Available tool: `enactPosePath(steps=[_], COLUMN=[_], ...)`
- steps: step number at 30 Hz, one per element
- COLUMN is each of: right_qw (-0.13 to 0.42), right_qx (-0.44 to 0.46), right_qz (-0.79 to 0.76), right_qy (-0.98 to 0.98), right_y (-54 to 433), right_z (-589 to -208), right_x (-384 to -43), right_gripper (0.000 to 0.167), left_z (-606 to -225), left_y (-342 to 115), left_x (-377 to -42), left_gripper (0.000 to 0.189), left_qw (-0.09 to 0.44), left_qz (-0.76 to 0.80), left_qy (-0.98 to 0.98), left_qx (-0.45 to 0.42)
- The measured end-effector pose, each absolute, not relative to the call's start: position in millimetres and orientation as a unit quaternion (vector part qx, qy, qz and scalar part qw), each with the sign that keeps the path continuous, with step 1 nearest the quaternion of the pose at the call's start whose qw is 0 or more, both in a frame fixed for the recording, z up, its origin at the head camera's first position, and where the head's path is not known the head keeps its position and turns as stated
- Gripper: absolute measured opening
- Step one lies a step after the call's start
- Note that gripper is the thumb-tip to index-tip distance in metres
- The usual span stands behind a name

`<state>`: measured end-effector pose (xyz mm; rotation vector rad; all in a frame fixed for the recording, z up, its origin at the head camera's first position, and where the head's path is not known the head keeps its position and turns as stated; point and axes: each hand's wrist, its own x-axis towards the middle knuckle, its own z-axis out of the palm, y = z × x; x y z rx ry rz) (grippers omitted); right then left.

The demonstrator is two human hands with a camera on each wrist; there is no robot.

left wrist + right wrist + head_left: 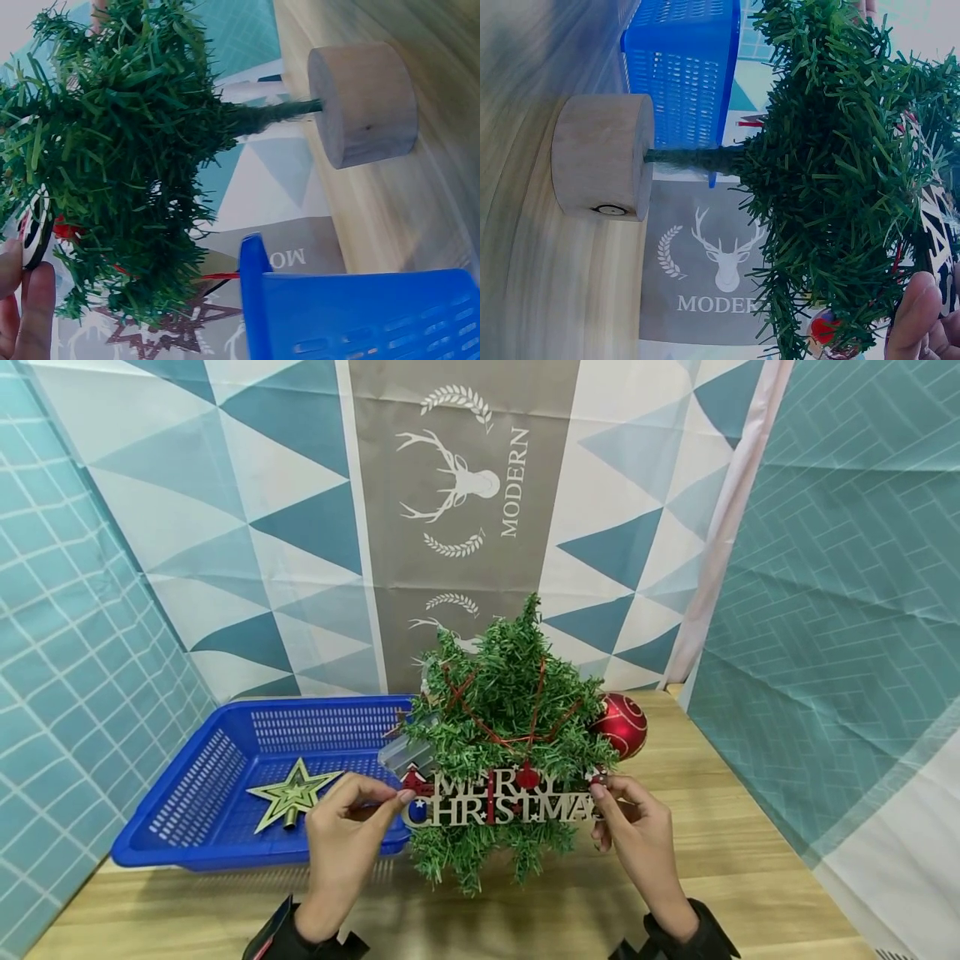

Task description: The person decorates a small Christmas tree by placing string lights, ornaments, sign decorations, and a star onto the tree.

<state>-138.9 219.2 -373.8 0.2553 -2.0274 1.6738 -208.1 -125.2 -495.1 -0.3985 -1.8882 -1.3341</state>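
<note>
A "Merry Christmas" letter sign [461, 812] lies across the front of a small artificial Christmas tree [498, 693]. My left hand [347, 835] pinches the sign's left end between thumb and fingers. At the opposite end, my right hand [641, 839] holds the sign beside the last letters. Red cord [535, 702] crosses the branches above it, and a red ornament hangs over the lettering. Both wrist views show the tree on a round wooden base [604, 157]. Branches hide much of the sign in those views.
To the left stands a blue plastic basket [168, 852] with a gold star topper [292, 793] inside. A shiny red bauble [626, 727] shows at the tree's right side. Clear plastic packaging [401, 756] sits behind the branches on the left. A patterned curtain [300, 468] backs the wooden table [720, 827].
</note>
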Motion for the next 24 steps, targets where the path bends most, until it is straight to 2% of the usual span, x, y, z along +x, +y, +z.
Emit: enactPosePath(steps=[4, 7, 11, 15, 19, 22, 24], right_qw=[0.237, 0.225, 0.215, 0.201, 0.157, 0.121, 0.096], right_qx=[0.095, 0.098, 0.112, 0.137, 0.148, 0.196, 0.237], right_qz=[0.617, 0.624, 0.629, 0.625, 0.588, 0.486, 0.385], right_qy=[-0.744, -0.742, -0.739, -0.742, -0.779, -0.843, -0.887], right_y=[220.3, 222.3, 228.3, 237.0, 244.9, 247.6, 246.2], right_z=[-374.7, -375.9, -381.0, -390.1, -404.9, -418.0, -423.9], right_x=[-137.6, -135.1, -131.2, -127.2, -125.4, -125.6, -123.9], right_gripper=[0.009, 0.011, 0.015, 0.024, 0.025, 0.015, 0.018], left_z=[-500.3, -492.3, -437.8, -377.1, -374.3, -389.1, -399.1], left_y=[-127.4, -126.8, -113.9, -98.5, -103.0, -113.3, -120.0], left_x=[-205.6, -197.7, -163.2, -123.3, -105.4, -96.3, -93.6], left_gripper=[0.022, 0.024, 0.023, 0.026, 0.035, 0.037, 0.031], left_qw=[0.371, 0.364, 0.356, 0.354, 0.353, 0.298, 0.218], left_qz=[-0.528, -0.541, -0.553, -0.534, -0.494, -0.472, -0.45], left_qy=[-0.75, -0.738, -0.728, -0.752, -0.782, -0.803, -0.819], left_qx=[-0.147, -0.172, -0.194, -0.153, -0.145, -0.21, -0.281])
